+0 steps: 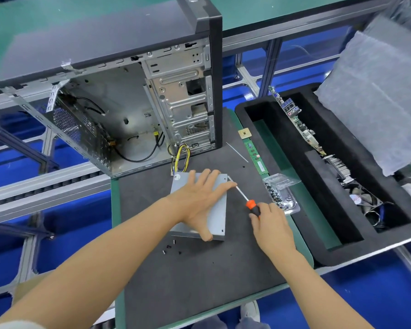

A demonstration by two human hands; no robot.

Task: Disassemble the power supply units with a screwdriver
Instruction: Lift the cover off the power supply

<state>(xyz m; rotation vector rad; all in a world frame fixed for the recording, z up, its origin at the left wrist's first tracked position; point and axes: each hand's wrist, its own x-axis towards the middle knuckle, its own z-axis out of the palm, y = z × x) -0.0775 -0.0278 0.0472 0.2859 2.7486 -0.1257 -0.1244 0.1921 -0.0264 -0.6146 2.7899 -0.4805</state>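
A grey metal power supply unit (217,216) lies flat on the dark mat (199,276), with yellow and black cables (182,155) leading from its far end. My left hand (201,201) presses flat on its lid, fingers spread, thumb over the near edge. My right hand (272,225) grips the orange and black handle of a screwdriver (246,200). Its shaft slants up-left, and the tip sits at the unit's far right corner, next to my left fingertips.
An open, stripped computer case (133,98) stands behind the unit. Loose black screws (173,245) lie near the unit's front edge. To the right are a clear plastic screw tray (281,193), a green memory stick (256,154) and a black foam bin (294,176) with removed parts.
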